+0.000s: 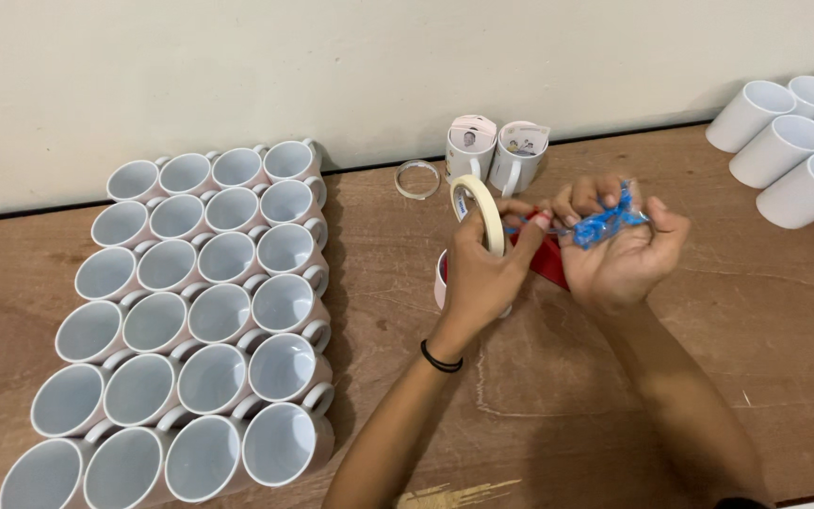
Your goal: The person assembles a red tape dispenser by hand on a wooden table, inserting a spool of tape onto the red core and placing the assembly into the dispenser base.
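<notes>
My left hand [484, 269] holds a cream roll of masking tape [479, 209] upright, with fingers pinching toward the right. My right hand [620, 253] clutches a crumpled blue plastic wrapper [609, 224]. A red object [548, 261] shows between and under both hands. Partly hidden beneath my left hand is a white mug [441, 280]. Both hands hover above the brown wooden table [539, 377] near its middle.
Several white mugs [190, 320] stand in rows on the left. More white mugs [803, 151] lie on their sides at the far right. Two mugs wrapped in printed paper [496, 151] and a clear tape ring [417, 179] sit near the wall.
</notes>
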